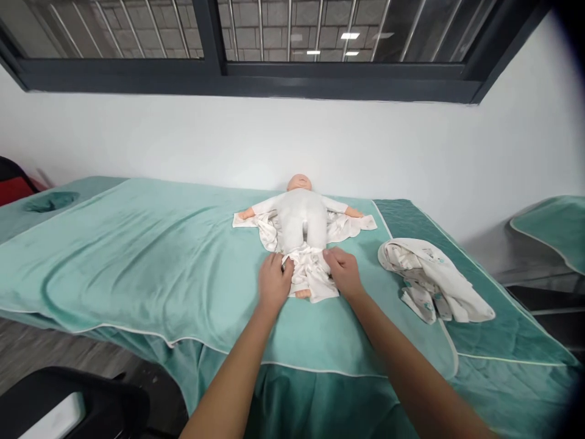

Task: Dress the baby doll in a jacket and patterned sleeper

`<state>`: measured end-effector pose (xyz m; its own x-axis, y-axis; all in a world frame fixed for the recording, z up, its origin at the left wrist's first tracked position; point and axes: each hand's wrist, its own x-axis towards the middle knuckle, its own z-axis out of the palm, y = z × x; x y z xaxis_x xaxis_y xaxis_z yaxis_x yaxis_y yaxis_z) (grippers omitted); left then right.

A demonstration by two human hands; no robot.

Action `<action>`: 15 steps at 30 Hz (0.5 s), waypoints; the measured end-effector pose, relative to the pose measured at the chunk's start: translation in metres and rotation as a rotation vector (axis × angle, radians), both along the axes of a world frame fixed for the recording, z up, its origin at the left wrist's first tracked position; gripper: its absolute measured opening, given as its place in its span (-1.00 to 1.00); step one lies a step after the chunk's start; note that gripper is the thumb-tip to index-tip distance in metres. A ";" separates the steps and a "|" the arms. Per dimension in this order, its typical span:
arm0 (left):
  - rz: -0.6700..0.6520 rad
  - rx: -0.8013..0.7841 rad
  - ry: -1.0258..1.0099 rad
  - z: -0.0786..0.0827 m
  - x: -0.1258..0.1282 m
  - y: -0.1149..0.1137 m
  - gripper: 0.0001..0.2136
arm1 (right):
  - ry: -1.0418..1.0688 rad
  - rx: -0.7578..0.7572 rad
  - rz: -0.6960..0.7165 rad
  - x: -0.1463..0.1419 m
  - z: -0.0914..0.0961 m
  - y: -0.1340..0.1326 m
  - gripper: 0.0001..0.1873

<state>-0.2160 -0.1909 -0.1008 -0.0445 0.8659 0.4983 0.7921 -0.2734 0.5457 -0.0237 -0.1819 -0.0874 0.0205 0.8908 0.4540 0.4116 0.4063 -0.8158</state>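
Observation:
A baby doll (302, 210) with a white cloth body lies on its back, head toward the wall and arms spread. White baby pants (312, 274) are bunched around its lower legs, and one foot (302, 294) shows at the bottom. My left hand (275, 277) is closed on the left edge of the pants. My right hand (342, 269) pinches their right edge. Beneath the doll's arms and torso a white baby top (345, 227) is spread open.
A crumpled white printed garment (434, 277) lies to the right. The bed has a green cover (137, 256). Behind it are a white wall (183, 137) and a dark window frame (256, 79). A black chair (109, 396) with a white object (57, 417) stands at lower left.

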 end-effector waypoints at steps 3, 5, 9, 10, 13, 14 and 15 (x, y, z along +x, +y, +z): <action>0.010 -0.011 -0.005 -0.002 -0.002 0.000 -0.77 | -0.006 -0.051 0.085 -0.001 -0.001 -0.021 -0.44; 0.003 -0.033 -0.026 -0.002 -0.002 0.000 -0.77 | -0.029 -0.107 0.200 0.003 0.001 -0.031 -0.49; -0.023 -0.058 -0.054 0.001 -0.004 0.001 -0.76 | -0.167 -0.181 0.390 0.014 0.007 -0.044 -0.40; -0.032 -0.058 -0.049 0.002 -0.004 0.001 -0.75 | -0.206 -0.181 0.363 0.015 0.007 -0.047 -0.33; -0.061 -0.050 -0.026 0.006 -0.008 -0.001 -0.76 | -0.271 -0.177 0.207 0.015 0.007 -0.054 -0.52; -0.066 -0.044 -0.018 0.009 -0.010 -0.002 -0.77 | -0.274 -0.189 0.178 0.013 0.009 -0.056 -0.59; -0.078 -0.039 -0.013 0.011 -0.014 -0.004 -0.78 | -0.269 -0.206 0.165 0.012 0.011 -0.058 -0.64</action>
